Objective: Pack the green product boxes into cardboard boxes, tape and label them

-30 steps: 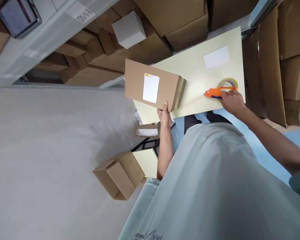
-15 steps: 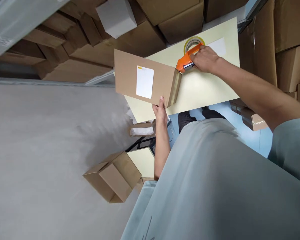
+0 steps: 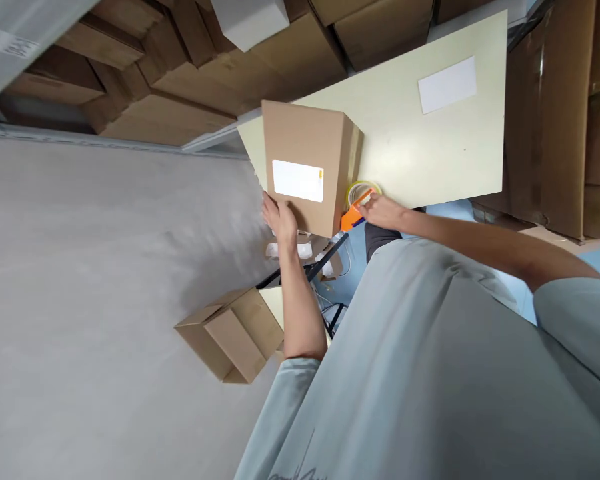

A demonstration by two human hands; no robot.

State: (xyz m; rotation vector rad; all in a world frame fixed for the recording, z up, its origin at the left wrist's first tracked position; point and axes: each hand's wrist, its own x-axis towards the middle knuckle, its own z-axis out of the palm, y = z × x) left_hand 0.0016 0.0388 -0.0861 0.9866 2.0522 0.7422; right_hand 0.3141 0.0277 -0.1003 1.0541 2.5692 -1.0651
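A closed cardboard box (image 3: pixel 307 137) with a white label (image 3: pixel 298 181) is at the left part of the cream tabletop (image 3: pixel 405 153). My left hand (image 3: pixel 281 220) steadies it at its near left corner, fingers along the edge. In my right hand (image 3: pixel 384 211) is an orange tape dispenser (image 3: pixel 351 217), its fingers closed round the handle. The dispenser carries a roll of tape (image 3: pixel 364 191) and is at the box's near right corner, by the taped narrow side (image 3: pixel 354 157). Whether the tape touches the box I cannot tell.
A white paper (image 3: pixel 447 85) lies on the tabletop's far right. Cardboard boxes (image 3: pixel 195 93) fill the shelf behind, with a white box (image 3: pixel 253 23) above them. More cartons (image 3: pixel 555 120) stand at right. An open carton (image 3: pixel 233 337) is at lower left beside the grey wall (image 3: pixel 80 267).
The box has been turned, so its label now lies sideways. My right hand brought the tape dispenser nearer to my body, to the near corner. My left hand shifted left along the box.
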